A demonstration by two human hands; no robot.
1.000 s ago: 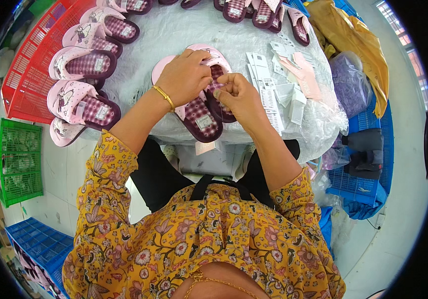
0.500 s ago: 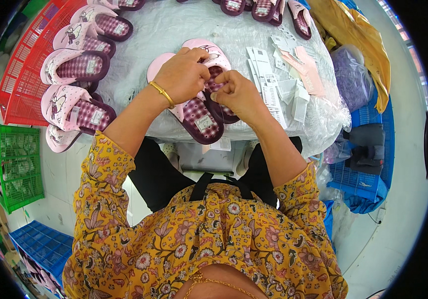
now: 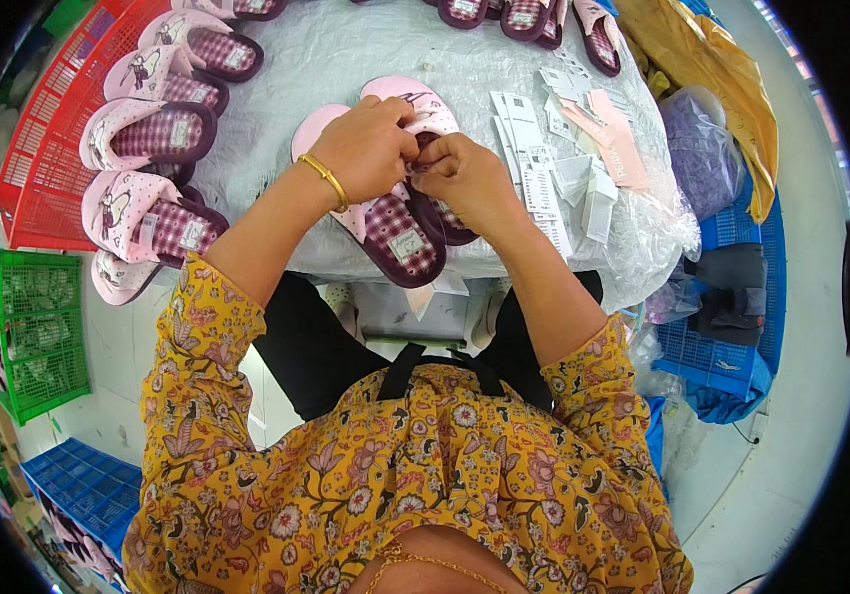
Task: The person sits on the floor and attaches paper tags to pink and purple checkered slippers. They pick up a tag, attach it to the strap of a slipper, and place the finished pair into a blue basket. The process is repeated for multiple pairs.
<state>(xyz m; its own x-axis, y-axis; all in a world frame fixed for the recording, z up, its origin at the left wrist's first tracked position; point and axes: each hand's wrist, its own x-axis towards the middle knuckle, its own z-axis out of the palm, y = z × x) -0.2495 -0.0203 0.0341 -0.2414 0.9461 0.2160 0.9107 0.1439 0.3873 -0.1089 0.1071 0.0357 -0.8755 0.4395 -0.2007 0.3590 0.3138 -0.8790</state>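
A pair of pink slippers with dark plaid insoles lies in front of me, a near slipper (image 3: 403, 243) and a far slipper (image 3: 415, 99) side by side. My left hand (image 3: 366, 148) is closed in a pinch over their upper parts. Against its fingertips, my right hand (image 3: 470, 183) is also pinched, above the far slipper's opening. Whatever the fingers hold is hidden or too small to make out. Below the near slipper's heel, at the table edge, hang paper cards (image 3: 435, 292), one whitish and one pinkish.
Plastic film covers the table (image 3: 296, 59). Printed tags (image 3: 534, 163) and pink cards (image 3: 618, 148) lie to the right. Finished-looking slippers (image 3: 153, 134) line the left side beside a red basket (image 3: 34, 158); more stand at the far edge. A blue crate (image 3: 712, 361) sits at right.
My right hand has moved up and left, closing against the left fingertips. The hanging cards have swung and now show more of their faces. The slippers have hardly shifted.
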